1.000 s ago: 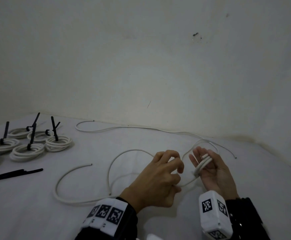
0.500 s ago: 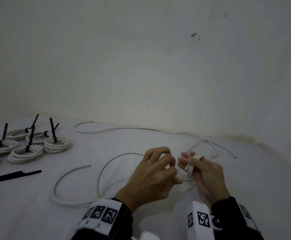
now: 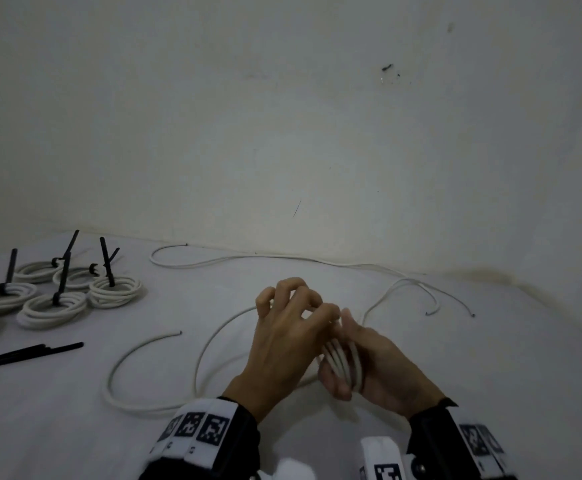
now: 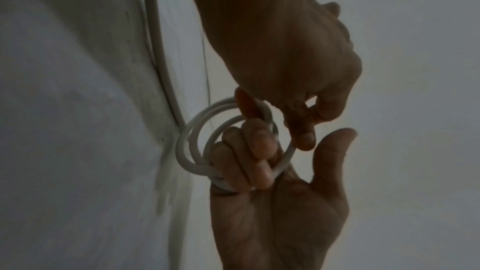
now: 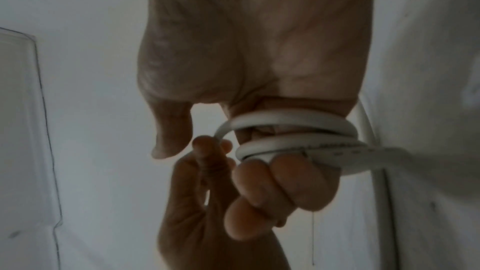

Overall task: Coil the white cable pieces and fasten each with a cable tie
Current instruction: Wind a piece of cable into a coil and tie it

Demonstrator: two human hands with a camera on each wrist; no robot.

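A white cable coil (image 3: 343, 362) is wound in several turns round the fingers of my right hand (image 3: 383, 362). In the right wrist view those fingers (image 5: 298, 184) curl inward with the coil (image 5: 293, 124) across them. My left hand (image 3: 317, 313) is right beside it. In the left wrist view its thumb and fingertips (image 4: 301, 137) pinch the cable where it joins the coil (image 4: 189, 151). The loose remainder of the cable (image 3: 206, 351) trails left over the white surface in a wide loop.
Several finished coils with upright black ties (image 3: 54, 306) lie at the far left. A bundle of loose black cable ties (image 3: 26, 353) lies in front of them. Another white cable piece (image 3: 248, 258) runs along the wall at the back.
My right hand has rolled over from palm up to back up, and the coil round its fingers has gained turns. The left hand followed, feeding the cable. The loose loop has been drawn closer.
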